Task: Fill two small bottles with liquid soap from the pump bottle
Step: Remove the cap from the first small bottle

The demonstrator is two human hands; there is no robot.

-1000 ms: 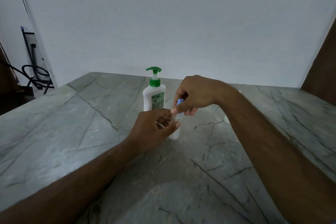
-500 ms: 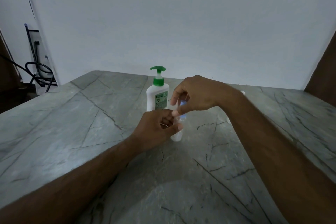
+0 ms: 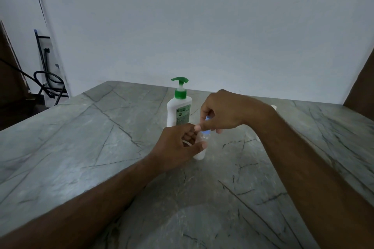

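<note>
— What did the head camera catch?

— The left hand (image 3: 178, 147) gripped a small bottle (image 3: 200, 148) standing on the marble tabletop (image 3: 91, 147), while the fingers (image 3: 202, 127) of the right hand (image 3: 226, 111) pinched its blue cap (image 3: 206, 132).

— And the pump bottle (image 3: 179, 107)?

— It stood at 11 o'clock from the small one, just behind the left hand, untouched.

— Had anything changed in the last second?

— Little. Both hands kept their grips; the right-hand fingers shifted slightly around the cap, which read as twisting. Whether it was going on or coming off could not be told.

— The second bottle?

— A pale object at 3 o'clock, mostly hidden behind the right forearm, was possibly it.
</note>
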